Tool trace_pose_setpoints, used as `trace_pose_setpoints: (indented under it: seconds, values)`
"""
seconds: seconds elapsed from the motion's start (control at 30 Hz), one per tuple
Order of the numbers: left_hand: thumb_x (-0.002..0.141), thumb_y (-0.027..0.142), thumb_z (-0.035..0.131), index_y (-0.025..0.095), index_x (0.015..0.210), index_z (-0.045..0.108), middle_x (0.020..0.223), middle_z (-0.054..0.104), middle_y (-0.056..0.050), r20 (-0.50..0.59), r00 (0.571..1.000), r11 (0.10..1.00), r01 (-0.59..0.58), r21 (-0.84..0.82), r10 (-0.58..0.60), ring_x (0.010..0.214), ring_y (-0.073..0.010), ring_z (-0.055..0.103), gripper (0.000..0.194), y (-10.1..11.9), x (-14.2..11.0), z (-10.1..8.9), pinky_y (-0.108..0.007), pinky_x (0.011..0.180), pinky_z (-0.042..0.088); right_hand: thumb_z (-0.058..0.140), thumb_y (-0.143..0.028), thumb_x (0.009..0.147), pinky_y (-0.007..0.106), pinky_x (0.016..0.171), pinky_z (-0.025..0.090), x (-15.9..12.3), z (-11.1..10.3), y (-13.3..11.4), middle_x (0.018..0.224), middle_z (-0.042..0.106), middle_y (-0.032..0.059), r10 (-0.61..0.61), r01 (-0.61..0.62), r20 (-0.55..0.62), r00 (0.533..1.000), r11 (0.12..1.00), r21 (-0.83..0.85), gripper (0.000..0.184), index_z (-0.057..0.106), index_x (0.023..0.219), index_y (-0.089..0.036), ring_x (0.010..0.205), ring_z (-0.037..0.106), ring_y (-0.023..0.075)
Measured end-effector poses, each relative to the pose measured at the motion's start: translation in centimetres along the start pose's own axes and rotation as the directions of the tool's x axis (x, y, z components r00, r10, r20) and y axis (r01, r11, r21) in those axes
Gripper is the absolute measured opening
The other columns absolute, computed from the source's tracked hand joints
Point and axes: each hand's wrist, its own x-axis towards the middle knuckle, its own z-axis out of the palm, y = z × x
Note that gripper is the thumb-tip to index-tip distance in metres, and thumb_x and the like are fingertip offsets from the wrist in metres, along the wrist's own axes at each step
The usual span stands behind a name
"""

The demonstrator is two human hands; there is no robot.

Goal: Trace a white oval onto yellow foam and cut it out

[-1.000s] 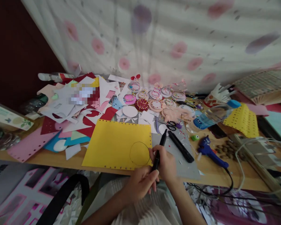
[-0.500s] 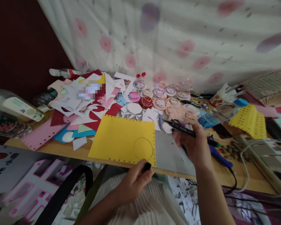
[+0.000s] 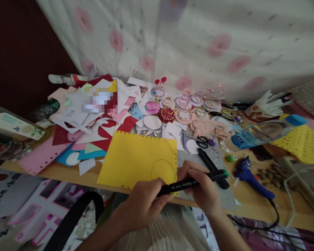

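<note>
The fingers of your left hand (image 3: 143,200) are clamped on one end of the black marker (image 3: 183,184), and those of your right hand (image 3: 202,190) close around it nearer its green end. You have it crosswise by the desk's (image 3: 68,176) front edge, across the near right corner of the yellow sheet (image 3: 131,157). Just beyond your fingers, a circle (image 3: 163,170) is drawn on that sheet. To your right lie a black bar (image 3: 209,162), scissors (image 3: 202,141) and, nearer the desk's right end, a blue glue gun (image 3: 251,179). Paper scraps (image 3: 78,111) heap toward the desk's back left corner; small paper hats (image 3: 183,115) line its back edge.
</note>
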Motion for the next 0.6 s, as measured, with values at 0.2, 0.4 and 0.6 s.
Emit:
trace_pose_setpoints:
  seconds: [0.2,0.4,0.6]
  values:
    - [0.096,0.039,0.035,0.019,0.082,0.050,0.067,0.063,-0.005,0.026,0.981,0.930,-0.190,0.314,0.192,0.055,-0.0190,0.054,0.029,0.3,-0.2,-1.3,-0.030,0.053,0.025,0.056,-0.036,0.073,0.025,0.039,0.023,-0.3,2.8,1.1,0.043,0.041,-0.0020,-0.060,0.086,-0.122,0.991,0.972,0.218,0.030,0.056,0.048,-0.020,0.040,0.035,0.0110]
    - [0.095,0.043,0.039,0.020,0.069,0.046,0.058,0.048,0.003,0.151,0.987,0.995,-0.034,-0.095,0.049,0.052,-0.0115,0.044,0.035,1.3,1.9,-1.1,-0.025,0.050,0.027,0.052,-0.040,0.079,0.025,0.043,0.031,-0.8,1.6,1.2,0.046,0.041,-0.0023,-0.111,0.153,-0.203,0.973,0.967,0.203,0.034,0.058,0.053,-0.020,0.044,0.037,0.0114]
    - [0.093,0.047,0.043,0.020,0.123,0.053,0.084,0.065,-0.001,-0.040,0.992,0.990,0.117,-0.079,-0.121,0.072,-0.0154,0.061,0.042,-0.4,4.2,-2.0,-0.025,0.065,0.044,0.051,-0.049,0.079,0.026,0.045,0.033,2.0,-8.4,-0.3,0.050,0.049,-0.0011,-0.205,0.040,-0.511,0.835,0.948,-0.316,0.035,0.043,0.057,-0.023,0.046,0.042,0.0130]
